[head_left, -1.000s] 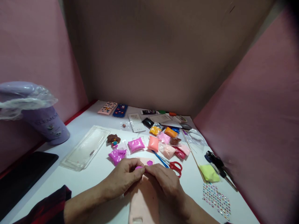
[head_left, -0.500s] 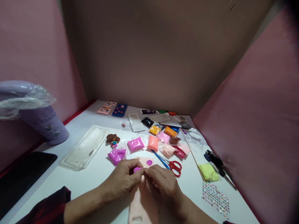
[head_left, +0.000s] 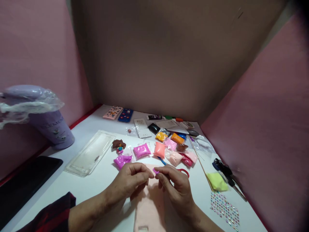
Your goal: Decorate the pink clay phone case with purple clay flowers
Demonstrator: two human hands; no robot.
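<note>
At bottom centre, your left hand (head_left: 134, 180) and right hand (head_left: 177, 185) have fingertips drawn narrow over the pink phone case (head_left: 149, 209). A purple piece (head_left: 155, 171) shows beside your right fingertips; whether either hand grips anything, you can't tell. The case's lower stretch looks plain.

Here we are at a craft worktable, a white tabletop (head_left: 96, 185) boxed in by pink side walls (head_left: 265, 103) and a brownish far panel (head_left: 156, 61). And look at the supplies: soft clay packets (head_left: 142, 150) bunched mid-table, red-handled scissors (head_left: 185, 173) among them, stick-on gems (head_left: 225, 206) toward the right edge, two decorated cases (head_left: 119, 113) by the far left corner, a pink case (head_left: 150, 209) at the near edge! Home or studio? Can't tell from here.
</note>
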